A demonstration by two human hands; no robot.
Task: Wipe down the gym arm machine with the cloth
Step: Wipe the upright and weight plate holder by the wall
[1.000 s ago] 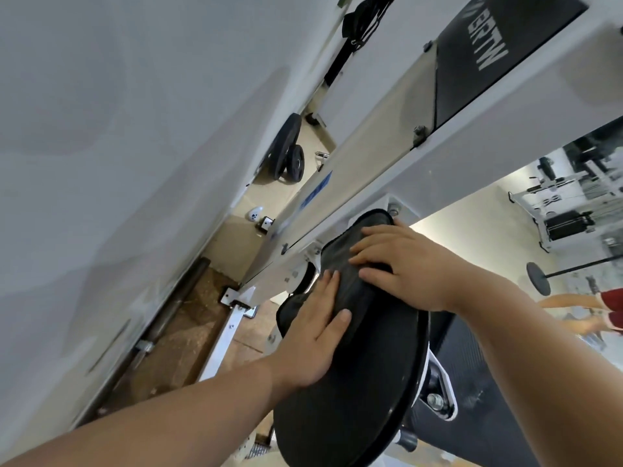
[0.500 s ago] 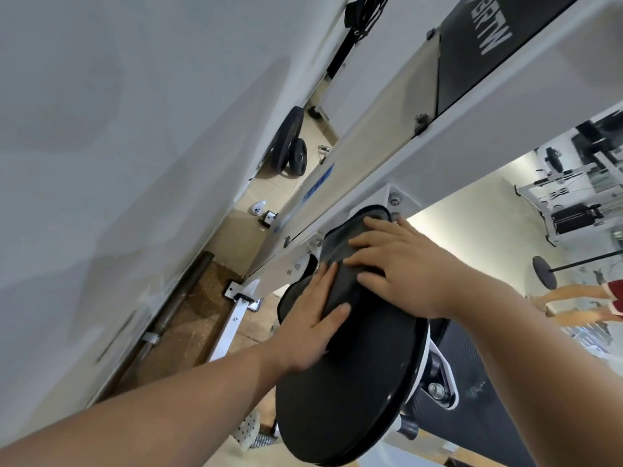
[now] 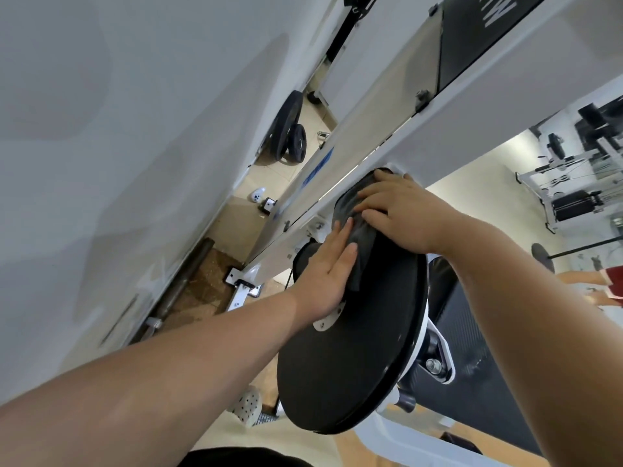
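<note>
The dark cloth [image 3: 362, 230] lies bunched on the upper part of a big black round disc [image 3: 350, 358] of the gym arm machine [image 3: 367, 136], just under the white frame beam. Both hands are on it. The right hand [image 3: 401, 214] lies flat on the top part of the cloth, palm down, its fingers a little spread and pointing to the left, the fingertips near the disc's upper edge. The left hand [image 3: 325, 271] is pressed flat on the lower part of the cloth, the fingers straight and close together, the thumb out to the side; no hand pinches the cloth. A small white plate with screws [image 3: 328, 320] sits on the disc just under the left wrist.

Behind the disc is a black padded part [image 3: 462, 335], maybe the seat; the view is too tilted to be sure. On the floor by the wall lean two black weight plates [image 3: 290, 133], and a small white bottle [image 3: 258, 194] lies nearer. Far right stands another white machine [image 3: 573, 193].
</note>
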